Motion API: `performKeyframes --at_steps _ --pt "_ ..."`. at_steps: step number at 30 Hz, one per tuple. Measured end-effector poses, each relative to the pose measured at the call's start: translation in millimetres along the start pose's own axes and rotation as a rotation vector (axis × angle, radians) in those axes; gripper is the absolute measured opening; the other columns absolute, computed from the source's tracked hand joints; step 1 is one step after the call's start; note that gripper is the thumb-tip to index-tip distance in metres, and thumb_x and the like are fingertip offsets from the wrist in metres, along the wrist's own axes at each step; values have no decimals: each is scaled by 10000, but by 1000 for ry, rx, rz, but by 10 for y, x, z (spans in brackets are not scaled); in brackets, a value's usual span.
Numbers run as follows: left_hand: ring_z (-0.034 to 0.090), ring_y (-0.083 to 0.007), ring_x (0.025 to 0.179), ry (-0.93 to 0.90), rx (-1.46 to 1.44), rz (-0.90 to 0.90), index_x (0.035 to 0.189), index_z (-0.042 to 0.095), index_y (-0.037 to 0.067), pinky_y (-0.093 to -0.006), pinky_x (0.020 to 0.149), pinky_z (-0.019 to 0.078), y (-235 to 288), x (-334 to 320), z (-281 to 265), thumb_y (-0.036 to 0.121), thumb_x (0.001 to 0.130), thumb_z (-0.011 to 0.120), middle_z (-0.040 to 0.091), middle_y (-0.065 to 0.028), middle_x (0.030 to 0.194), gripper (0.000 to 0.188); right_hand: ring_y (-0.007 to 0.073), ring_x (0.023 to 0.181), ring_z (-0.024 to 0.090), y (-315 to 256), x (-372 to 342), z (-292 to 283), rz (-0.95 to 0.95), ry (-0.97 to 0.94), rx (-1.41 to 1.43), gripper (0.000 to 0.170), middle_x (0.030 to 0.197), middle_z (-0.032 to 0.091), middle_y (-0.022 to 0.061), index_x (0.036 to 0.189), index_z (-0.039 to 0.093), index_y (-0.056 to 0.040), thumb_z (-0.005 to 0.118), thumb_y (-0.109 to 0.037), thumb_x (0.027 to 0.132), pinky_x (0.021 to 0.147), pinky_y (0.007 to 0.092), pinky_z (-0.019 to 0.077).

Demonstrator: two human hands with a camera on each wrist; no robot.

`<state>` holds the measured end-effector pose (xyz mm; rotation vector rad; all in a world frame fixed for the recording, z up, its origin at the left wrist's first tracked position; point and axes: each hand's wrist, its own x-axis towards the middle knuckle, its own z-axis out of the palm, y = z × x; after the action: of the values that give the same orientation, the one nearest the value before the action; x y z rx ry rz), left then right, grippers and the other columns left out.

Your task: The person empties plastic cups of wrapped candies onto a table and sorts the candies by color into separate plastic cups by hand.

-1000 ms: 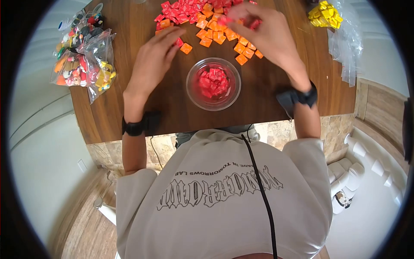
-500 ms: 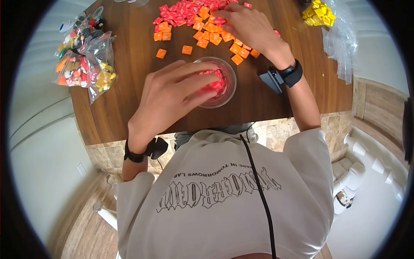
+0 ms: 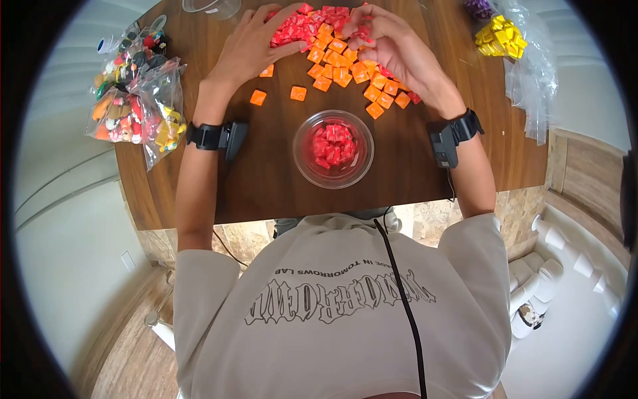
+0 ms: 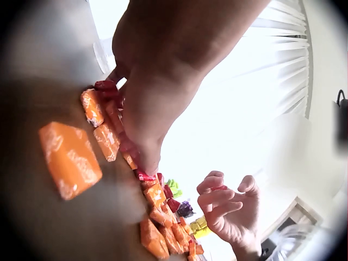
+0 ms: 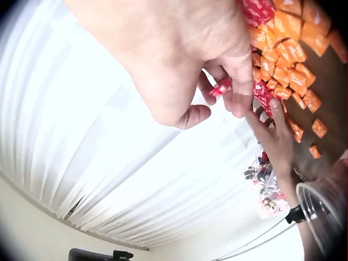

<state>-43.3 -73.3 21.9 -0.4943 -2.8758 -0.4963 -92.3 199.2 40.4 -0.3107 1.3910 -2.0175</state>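
Red wrapped candies (image 3: 292, 32) and orange wrapped candies (image 3: 337, 60) lie in a pile at the far side of the wooden table. My left hand (image 3: 249, 50) reaches over the red ones, its fingers and thumb spread at the pile. Above the pile's right side, my right hand (image 3: 399, 50) is raised with bent fingers. The right wrist view shows a red wrapped candy (image 5: 220, 87) held between those fingers. Nearer my body stands a clear round bowl (image 3: 302, 169) with several red candies (image 3: 333, 145) in it.
Bags of small toy figures (image 3: 126, 116) lie at the table's left. Yellow wrapped pieces (image 3: 502, 38), purple ones (image 3: 478, 8) and clear plastic bags (image 3: 528, 86) are at the right. Another clear container (image 3: 212, 8) stands at the far edge. Two loose orange candies (image 3: 258, 98) lie left of the pile.
My left hand went from the pile to the bowl, then back out to the red candies. My right hand stayed about the pile and now lifts a red candy.
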Motion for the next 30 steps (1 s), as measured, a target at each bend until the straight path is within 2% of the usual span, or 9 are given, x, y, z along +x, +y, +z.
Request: performKeyframes --at_steps 3,5,10,16,18,21,22,24,30 --pt "580 -363 1223 6 60 84 1483 507 184 -461 980 507 -136 46 114 473 934 709 581 -123 1311 653 123 953 668 196 313 -95 33 -52 -138 252 1045 715 63 1108 638 -31 634 -235 960 769 286 536" --pt "611 -374 1148 -8 68 44 1415 544 150 -468 926 523 -87 55 109 461 944 701 594 -124 1260 585 179 901 704 288 498 -38 -239 -19 -616 329 1006 733 76 1186 648 -39 653 -269 950 735 342 534" --pt "659 -418 925 13 2 -50 1213 611 80 -491 763 543 -162 40 201 434 971 676 653 -119 1095 433 328 871 726 175 560 185 -376 18 -1318 388 983 748 136 1267 640 -89 673 -305 947 745 450 560" --pt "674 -189 696 4 -163 -323 1132 653 54 -353 647 528 -432 9 140 321 1006 674 680 -81 872 295 413 900 706 342 647 218 -515 23 -1519 388 950 743 174 1267 630 -76 679 -310 961 762 512 559" --pt "605 -68 663 144 -973 -541 1081 673 26 -257 577 480 -556 -48 168 259 1020 664 668 -45 857 241 421 892 701 354 678 193 -521 -1 -1513 381 930 739 182 1256 630 -66 678 -306 964 754 513 555" --pt "529 -63 619 306 -1388 -790 1075 633 6 -202 514 421 -502 -109 51 264 1040 621 609 -10 828 260 431 877 692 335 688 154 -510 -5 -1452 329 913 730 206 1208 641 -37 669 -264 972 744 519 545" --pt "529 -63 619 313 -1385 -793 1075 633 6 -202 514 421 -546 -156 35 264 1040 621 609 -10 828 260 433 864 688 306 667 155 -499 -14 -1439 310 895 724 214 1179 645 -25 670 -254 971 743 520 541" --pt "452 -83 573 184 -2051 -547 1041 573 16 -195 474 396 -591 -258 -40 277 1054 576 515 -14 801 262 434 851 685 276 633 167 -490 -30 -1421 294 877 717 222 1150 650 -14 672 -245 971 743 521 538" --pt "396 -103 548 31 -2484 -368 940 496 40 -215 409 353 -354 -331 -173 240 1058 512 437 -31 810 233 413 837 691 272 572 177 -449 -6 -1279 282 856 707 203 1066 626 24 681 -234 964 733 522 533"
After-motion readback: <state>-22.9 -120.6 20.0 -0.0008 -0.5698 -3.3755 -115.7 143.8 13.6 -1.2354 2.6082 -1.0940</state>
